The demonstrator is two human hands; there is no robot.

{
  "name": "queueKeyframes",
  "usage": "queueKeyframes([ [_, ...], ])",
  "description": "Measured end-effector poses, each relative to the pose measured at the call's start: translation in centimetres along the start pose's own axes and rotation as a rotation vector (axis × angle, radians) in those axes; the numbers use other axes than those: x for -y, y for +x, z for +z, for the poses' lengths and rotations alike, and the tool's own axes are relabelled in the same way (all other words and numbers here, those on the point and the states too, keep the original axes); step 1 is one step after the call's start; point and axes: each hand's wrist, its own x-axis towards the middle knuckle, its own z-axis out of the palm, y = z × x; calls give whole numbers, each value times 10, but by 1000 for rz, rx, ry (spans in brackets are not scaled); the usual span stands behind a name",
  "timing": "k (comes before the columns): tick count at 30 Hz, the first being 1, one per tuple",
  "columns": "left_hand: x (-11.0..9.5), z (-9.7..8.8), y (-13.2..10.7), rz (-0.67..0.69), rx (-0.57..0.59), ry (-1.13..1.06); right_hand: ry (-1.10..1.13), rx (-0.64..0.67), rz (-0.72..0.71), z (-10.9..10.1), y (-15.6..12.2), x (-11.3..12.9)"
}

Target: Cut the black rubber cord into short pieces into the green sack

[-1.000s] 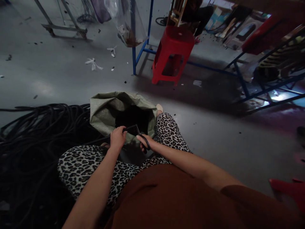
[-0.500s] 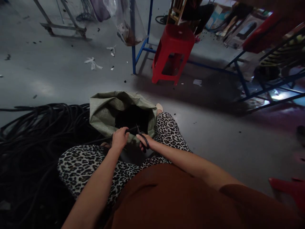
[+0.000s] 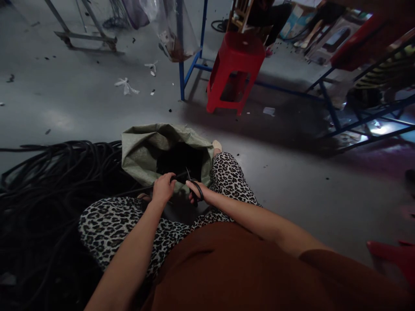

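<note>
My left hand point(image 3: 164, 188) is closed round a black rubber-like strip point(image 3: 144, 188) that runs in from the left, its end poking out past my fingers over the sack. Just to the right, my right hand point(image 3: 197, 191) grips black-handled scissors point(image 3: 200, 190), with the thin blades pointing up and away from me, close to the strip's end. Both hands are at the near rim of an open pale green woven sack point(image 3: 139, 151) standing between my legs. The sack's inside is dark, and what lies in it cannot be made out.
A heap of long black strips point(image 3: 65, 172) lies on the floor at my left. Ahead stand a red plastic stool point(image 3: 240, 56) and a blue metal frame point(image 3: 182, 82) with a clear plastic bag point(image 3: 175, 39). Small scraps point(image 3: 126, 86) dot the floor. Another person's legs point(image 3: 279, 21) show beyond.
My right hand and the scissors have shifted very slightly, and the finger loops sit closer together. My left hand keeps its hold with hardly any movement.
</note>
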Motion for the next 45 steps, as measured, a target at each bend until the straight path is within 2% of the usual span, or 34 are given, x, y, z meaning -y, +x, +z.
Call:
queueKeyframes([
  [11,0,0,0,28,-9,16,-57,1,22,-2,5,-5],
  [19,1,1,1,40,-36,-1,-64,-34,-59,-2,4,-3],
  [23,7,-2,2,16,-8,27,-130,-57,-103,-5,7,-5],
  [31,15,-15,-1,-49,46,151,-77,-120,-124,-7,14,-11],
  [40,12,-13,2,-86,101,186,-136,-153,-64,-10,12,-9],
  [45,12,-13,3,-117,56,188,-58,-121,8,-8,8,-11],
])
